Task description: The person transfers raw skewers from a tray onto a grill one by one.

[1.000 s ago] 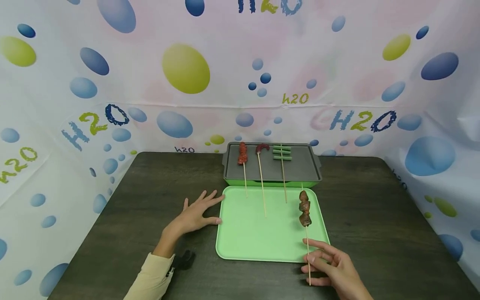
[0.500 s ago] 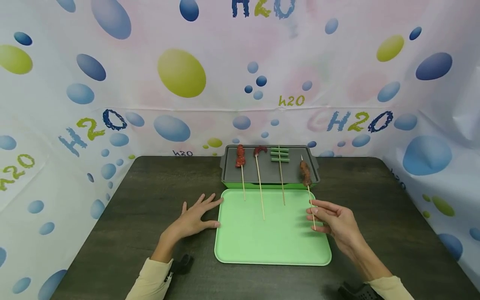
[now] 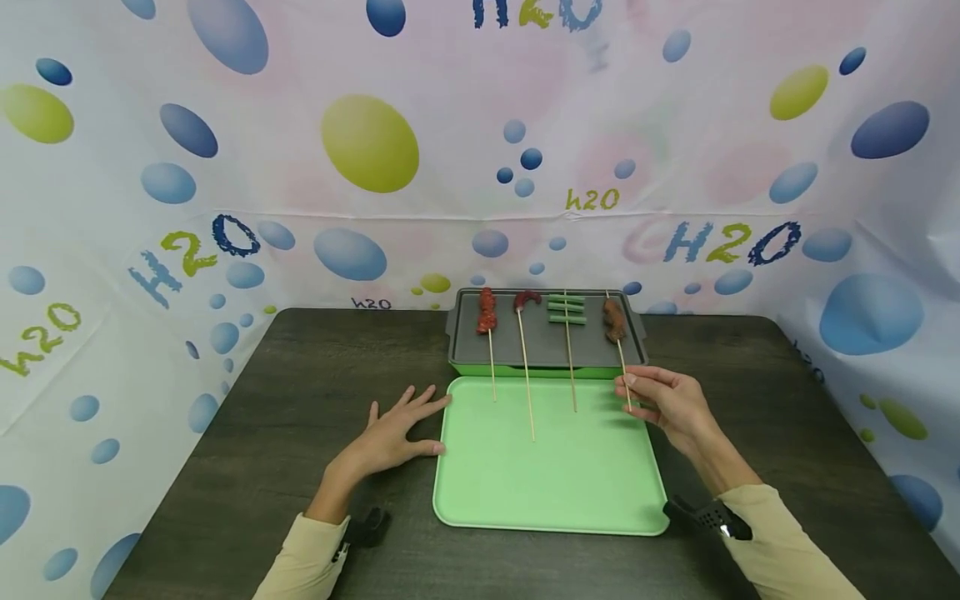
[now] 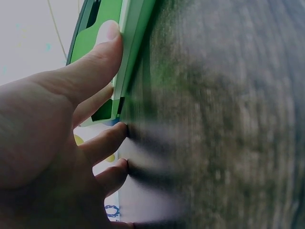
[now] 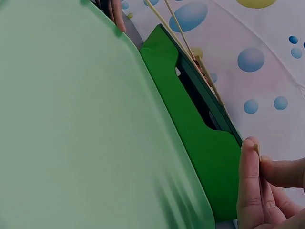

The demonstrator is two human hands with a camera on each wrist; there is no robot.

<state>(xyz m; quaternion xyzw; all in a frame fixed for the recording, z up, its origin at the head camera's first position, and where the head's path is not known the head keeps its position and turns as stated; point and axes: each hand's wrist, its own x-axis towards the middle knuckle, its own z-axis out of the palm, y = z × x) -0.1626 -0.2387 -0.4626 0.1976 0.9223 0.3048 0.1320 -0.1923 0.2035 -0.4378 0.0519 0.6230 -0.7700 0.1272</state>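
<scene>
My right hand (image 3: 671, 408) pinches the bare stick of a skewer of browned meat chunks (image 3: 614, 320) between thumb and fingers. The meat end overlaps the right part of a grill (image 3: 528, 350) with a dark plate and green base. In the right wrist view, thumb and finger meet on the stick's end. My left hand (image 3: 390, 433) lies spread at the left edge of a light green tray (image 3: 547, 487), fingers straight. The left wrist view shows its thumb (image 4: 108, 36) against the tray's side and its fingertips down on the table.
On the grill lie a red meat skewer (image 3: 487, 312), a curled dark red sausage skewer (image 3: 527, 297) and a skewer of green pieces (image 3: 566, 309). Their sticks reach out over the tray. Behind the dark wooden table (image 3: 757, 417) hangs a bubble-patterned sheet (image 3: 450, 150).
My right hand has carried the meat skewer forward from the tray's near right corner to the grill's right side, lowering its meat end toward the plate. My left hand has stayed in place.
</scene>
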